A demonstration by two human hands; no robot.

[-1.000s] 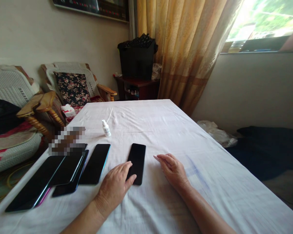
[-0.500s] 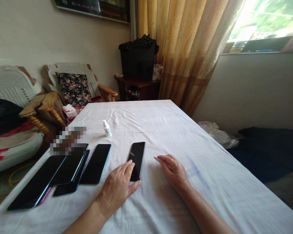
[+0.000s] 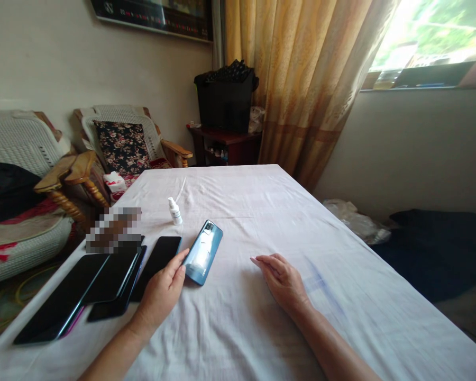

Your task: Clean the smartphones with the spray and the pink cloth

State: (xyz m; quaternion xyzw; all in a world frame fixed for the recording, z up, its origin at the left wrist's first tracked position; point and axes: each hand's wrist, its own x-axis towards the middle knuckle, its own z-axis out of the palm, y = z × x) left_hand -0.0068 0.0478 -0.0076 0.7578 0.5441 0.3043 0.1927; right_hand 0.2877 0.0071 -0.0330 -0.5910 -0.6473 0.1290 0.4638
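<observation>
A smartphone [image 3: 204,254] is tilted up off the cloth, its glossy blue back and camera block facing me. My left hand [image 3: 162,291] grips it at its lower left edge, thumb and fingers closed on it. My right hand [image 3: 281,280] rests on the white cloth to the right, apart from the phone. Its fingers are pressed together and curled; whether anything is in them is hidden. Left of the phone, a dark phone [image 3: 156,264] lies screen up, partly behind my left hand. Beside it several more phones [image 3: 63,296] overlap, screens up.
A small white spray bottle [image 3: 175,211] stands beyond the phones. The table bears a wrinkled white cloth [image 3: 230,196]. Wooden armchairs [image 3: 122,127] stand at the left, a black television [image 3: 224,106] at the back. Plastic bags [image 3: 353,219] lie beyond the right edge.
My left hand has lifted the smartphone and turned it from screen up to back up, shifting it left. My right hand has stayed in place.
</observation>
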